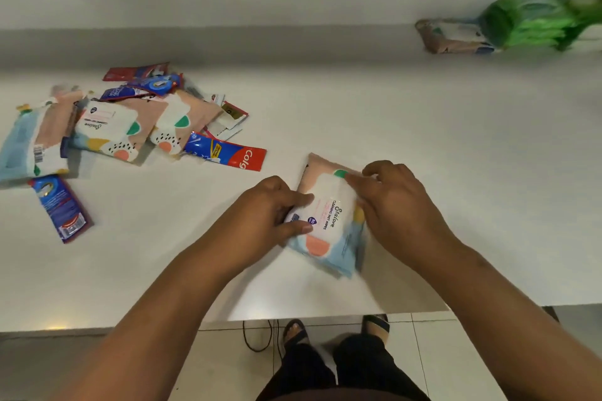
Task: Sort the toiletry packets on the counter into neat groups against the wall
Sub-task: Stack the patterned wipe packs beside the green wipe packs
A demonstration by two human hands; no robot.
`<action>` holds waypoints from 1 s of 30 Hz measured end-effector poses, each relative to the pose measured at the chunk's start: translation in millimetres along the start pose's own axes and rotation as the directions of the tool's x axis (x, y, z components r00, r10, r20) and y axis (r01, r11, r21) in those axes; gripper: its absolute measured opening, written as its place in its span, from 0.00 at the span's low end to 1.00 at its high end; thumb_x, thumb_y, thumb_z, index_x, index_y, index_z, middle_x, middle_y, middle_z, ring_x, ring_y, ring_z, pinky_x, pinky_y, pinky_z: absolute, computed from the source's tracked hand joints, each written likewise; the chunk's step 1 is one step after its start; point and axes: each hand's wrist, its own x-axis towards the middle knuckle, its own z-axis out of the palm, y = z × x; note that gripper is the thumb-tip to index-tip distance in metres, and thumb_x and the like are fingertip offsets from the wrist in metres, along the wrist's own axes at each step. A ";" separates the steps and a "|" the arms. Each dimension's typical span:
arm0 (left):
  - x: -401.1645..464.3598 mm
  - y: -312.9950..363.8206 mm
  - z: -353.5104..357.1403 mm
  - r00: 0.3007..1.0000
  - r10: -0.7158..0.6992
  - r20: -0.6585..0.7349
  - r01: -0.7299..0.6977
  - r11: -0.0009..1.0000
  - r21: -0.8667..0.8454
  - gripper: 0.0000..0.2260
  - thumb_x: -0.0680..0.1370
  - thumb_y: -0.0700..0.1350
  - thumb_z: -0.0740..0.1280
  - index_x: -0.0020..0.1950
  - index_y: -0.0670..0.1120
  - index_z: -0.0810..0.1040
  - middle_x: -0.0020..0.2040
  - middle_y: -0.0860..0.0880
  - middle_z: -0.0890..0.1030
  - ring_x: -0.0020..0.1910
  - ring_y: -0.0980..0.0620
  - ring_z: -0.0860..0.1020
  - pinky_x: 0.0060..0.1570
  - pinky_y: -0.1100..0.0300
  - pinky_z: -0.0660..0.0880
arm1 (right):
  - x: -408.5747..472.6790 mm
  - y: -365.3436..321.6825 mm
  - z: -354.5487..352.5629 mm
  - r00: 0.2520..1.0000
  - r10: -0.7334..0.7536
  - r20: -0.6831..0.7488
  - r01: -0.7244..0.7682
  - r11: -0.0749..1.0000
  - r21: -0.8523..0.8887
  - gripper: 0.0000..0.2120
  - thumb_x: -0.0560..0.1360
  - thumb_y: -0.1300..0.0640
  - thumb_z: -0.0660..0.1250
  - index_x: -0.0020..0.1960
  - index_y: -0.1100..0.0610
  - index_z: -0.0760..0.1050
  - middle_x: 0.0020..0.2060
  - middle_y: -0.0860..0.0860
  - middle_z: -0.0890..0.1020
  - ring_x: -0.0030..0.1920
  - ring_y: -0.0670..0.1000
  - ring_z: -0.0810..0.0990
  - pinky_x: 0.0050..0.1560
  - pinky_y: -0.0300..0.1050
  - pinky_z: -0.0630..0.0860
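Wet-wipes pack [329,215]: gripped at both ends, left hand [273,208] and right hand [394,202]. Step: squaring before placement. Next: carry beyond the grip toward wall groups [508,28].

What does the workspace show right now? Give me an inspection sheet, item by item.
Surface: white counter, raised ledge along the wall.
Job's things: one wipes pack held in both hands near the front edge; a mixed pile of wipes packs and sachets at left; a Colgate sachet at the pile's right edge; a blue sachet lying apart in front of it; green packs and another pack against the wall at right, blurred.
Clutter: nothing seen.
Hands: left hand and right hand both grip the wipes pack.
Cables: a black cable on the floor.
Surroundings: tiled floor, the person's sandalled feet.
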 end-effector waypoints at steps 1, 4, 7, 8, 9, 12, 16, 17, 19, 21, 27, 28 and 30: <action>1.5 4.8 7.6 0.999 -0.013 -0.029 0.013 1.000 -0.016 0.21 0.69 0.50 0.75 0.62 0.51 0.79 0.45 0.51 0.74 0.38 0.58 0.74 0.43 0.65 0.72 | -4.2 -3.3 -1.2 0.999 0.027 -0.020 -0.026 0.999 0.025 0.21 0.69 0.64 0.72 0.62 0.57 0.78 0.52 0.59 0.79 0.49 0.62 0.77 0.48 0.52 0.77; 7.0 23.4 31.1 0.993 -0.026 -0.119 0.023 0.999 -0.034 0.20 0.70 0.48 0.75 0.61 0.48 0.79 0.45 0.51 0.75 0.40 0.55 0.75 0.46 0.62 0.73 | -20.6 -11.3 -7.7 0.992 0.123 -0.019 -0.120 0.985 0.127 0.17 0.73 0.56 0.69 0.61 0.58 0.77 0.52 0.57 0.78 0.51 0.58 0.75 0.51 0.49 0.74; 11.4 35.1 42.4 0.988 -0.046 -0.146 0.032 0.995 -0.096 0.13 0.74 0.46 0.71 0.57 0.47 0.80 0.44 0.49 0.78 0.36 0.53 0.78 0.45 0.55 0.77 | -33.0 -14.7 -11.5 0.979 0.194 0.064 -0.201 0.969 0.144 0.19 0.75 0.48 0.67 0.64 0.53 0.75 0.58 0.53 0.77 0.56 0.55 0.73 0.55 0.48 0.72; 13.9 35.4 41.7 0.986 -0.046 -0.161 0.034 0.996 -0.081 0.11 0.75 0.46 0.70 0.57 0.47 0.80 0.45 0.49 0.79 0.36 0.54 0.78 0.46 0.57 0.77 | -34.6 -14.4 -12.0 0.973 0.209 0.094 -0.219 0.968 0.125 0.21 0.75 0.47 0.67 0.66 0.52 0.74 0.62 0.52 0.75 0.59 0.54 0.72 0.58 0.48 0.71; 18.1 35.4 39.8 0.982 -0.014 -0.186 0.011 1.000 -0.018 0.11 0.76 0.46 0.68 0.57 0.47 0.81 0.47 0.48 0.79 0.39 0.54 0.78 0.47 0.60 0.75 | -36.5 -12.6 -12.6 0.969 0.219 0.117 -0.232 0.967 0.103 0.22 0.76 0.47 0.66 0.68 0.50 0.72 0.65 0.51 0.73 0.62 0.54 0.71 0.60 0.49 0.70; 37.0 30.2 23.6 0.965 0.158 -0.208 -0.119 0.975 0.188 0.11 0.77 0.44 0.66 0.59 0.47 0.80 0.54 0.47 0.78 0.52 0.48 0.76 0.52 0.59 0.72 | -38.8 -9.9 -10.4 0.964 0.220 0.151 -0.231 0.971 0.063 0.22 0.77 0.47 0.63 0.71 0.47 0.67 0.70 0.49 0.69 0.68 0.52 0.66 0.63 0.48 0.67; 59.6 19.6 9.5 0.983 0.185 0.012 -0.180 0.936 0.303 0.17 0.79 0.49 0.62 0.69 0.53 0.72 0.70 0.51 0.70 0.68 0.49 0.66 0.65 0.55 0.67 | -39.9 -6.2 -9.0 0.968 0.202 0.146 -0.213 0.975 0.063 0.21 0.77 0.51 0.66 0.69 0.49 0.71 0.68 0.50 0.73 0.66 0.54 0.70 0.61 0.50 0.70; 61.8 17.8 9.1 0.984 0.174 0.046 -0.180 0.942 0.283 0.18 0.79 0.49 0.62 0.70 0.52 0.71 0.70 0.51 0.70 0.68 0.49 0.67 0.64 0.55 0.68 | -39.3 -4.8 -9.6 0.971 0.197 0.138 -0.207 0.976 0.063 0.20 0.76 0.51 0.66 0.68 0.49 0.72 0.67 0.51 0.74 0.65 0.54 0.72 0.60 0.51 0.71; 62.6 14.9 11.3 0.983 0.176 0.050 -0.183 0.949 0.255 0.18 0.79 0.49 0.64 0.69 0.51 0.72 0.64 0.50 0.74 0.63 0.50 0.71 0.60 0.57 0.70 | -37.6 -3.2 -13.6 0.972 0.187 0.141 -0.194 0.980 0.038 0.21 0.76 0.47 0.65 0.68 0.49 0.72 0.67 0.50 0.74 0.66 0.54 0.72 0.61 0.50 0.71; 60.5 14.8 15.3 0.986 0.167 0.001 -0.163 0.958 0.236 0.18 0.77 0.50 0.66 0.67 0.51 0.74 0.57 0.50 0.76 0.57 0.49 0.73 0.55 0.58 0.70 | -36.0 -4.4 -18.5 0.970 0.187 0.155 -0.191 0.982 0.010 0.25 0.76 0.40 0.61 0.69 0.50 0.70 0.69 0.50 0.71 0.68 0.53 0.69 0.63 0.50 0.68; 54.0 28.1 36.6 0.985 0.136 -0.107 -0.108 0.967 0.232 0.19 0.75 0.52 0.69 0.65 0.49 0.76 0.55 0.49 0.74 0.55 0.47 0.74 0.52 0.56 0.73 | -38.6 1.3 -28.6 0.928 0.247 0.281 -0.240 0.969 -0.060 0.38 0.74 0.34 0.59 0.77 0.50 0.52 0.76 0.48 0.56 0.74 0.51 0.54 0.71 0.47 0.57; 54.1 31.5 39.7 0.983 0.138 -0.117 -0.108 0.967 0.233 0.19 0.75 0.52 0.69 0.65 0.50 0.76 0.59 0.48 0.73 0.56 0.46 0.74 0.53 0.55 0.73 | -39.3 5.5 -29.0 0.926 0.253 0.279 -0.248 0.967 -0.052 0.37 0.75 0.36 0.59 0.77 0.50 0.51 0.76 0.48 0.54 0.75 0.51 0.53 0.71 0.47 0.57; 56.5 39.9 47.0 0.980 0.168 -0.111 -0.134 0.956 0.259 0.18 0.75 0.51 0.69 0.65 0.52 0.76 0.65 0.46 0.71 0.60 0.43 0.72 0.57 0.53 0.72 | -40.1 16.3 -30.2 0.924 0.268 0.272 -0.269 0.963 -0.034 0.35 0.77 0.39 0.59 0.77 0.49 0.50 0.77 0.47 0.53 0.75 0.50 0.53 0.71 0.47 0.57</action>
